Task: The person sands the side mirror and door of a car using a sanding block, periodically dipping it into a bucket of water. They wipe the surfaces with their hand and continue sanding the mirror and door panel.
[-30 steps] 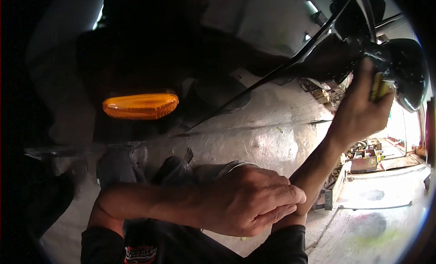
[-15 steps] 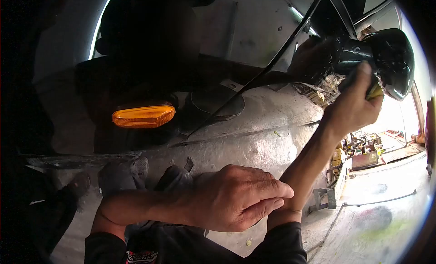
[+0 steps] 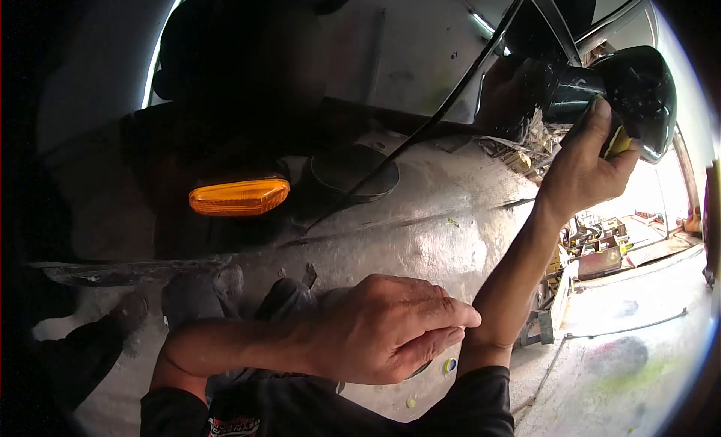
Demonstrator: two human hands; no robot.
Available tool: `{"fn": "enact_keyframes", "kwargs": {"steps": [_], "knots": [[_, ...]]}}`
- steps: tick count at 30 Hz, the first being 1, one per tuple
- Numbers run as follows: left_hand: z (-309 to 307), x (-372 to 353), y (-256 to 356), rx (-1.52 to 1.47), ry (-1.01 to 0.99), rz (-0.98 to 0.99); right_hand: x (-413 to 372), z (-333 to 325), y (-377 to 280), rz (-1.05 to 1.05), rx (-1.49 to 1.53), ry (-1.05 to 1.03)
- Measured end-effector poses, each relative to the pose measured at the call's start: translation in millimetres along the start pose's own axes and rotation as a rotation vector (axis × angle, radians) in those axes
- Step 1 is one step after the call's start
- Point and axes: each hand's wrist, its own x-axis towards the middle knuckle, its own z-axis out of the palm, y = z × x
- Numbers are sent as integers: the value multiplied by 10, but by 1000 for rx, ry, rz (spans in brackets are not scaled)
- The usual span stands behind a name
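My right hand point(image 3: 582, 170) is raised to the upper right and grips a yellow sponge point(image 3: 618, 142), pressing it against the underside of a glossy black car side mirror point(image 3: 642, 87). My left hand point(image 3: 383, 328) hangs low in the middle with its fingers curled together and nothing visible in it. Its fingertips are right beside my right forearm point(image 3: 503, 287). Both arms wear dark sleeves pushed up to the elbow.
A glossy black car panel point(image 3: 420, 234) fills the view and mirrors the floor and my legs. An orange side indicator lamp point(image 3: 239, 196) sits on it at the left. At the right lies a bright workshop floor with metal racks point(image 3: 597, 257) and a cable point(image 3: 623, 324).
My right hand has shifted the sponge a little along the mirror's lower edge. The view has tilted slightly. My left hand has stayed beside the forearm.
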Motion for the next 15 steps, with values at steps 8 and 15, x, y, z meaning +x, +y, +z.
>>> {"fn": "enact_keyframes", "kwargs": {"steps": [8, 15], "knots": [[-24, -53, 21, 16, -2, 2, 84, -48, -127, -152, -374, -31], [84, -75, -39, 5, -19, 33, 64, -104, -112, 111, -137, -52]]}}
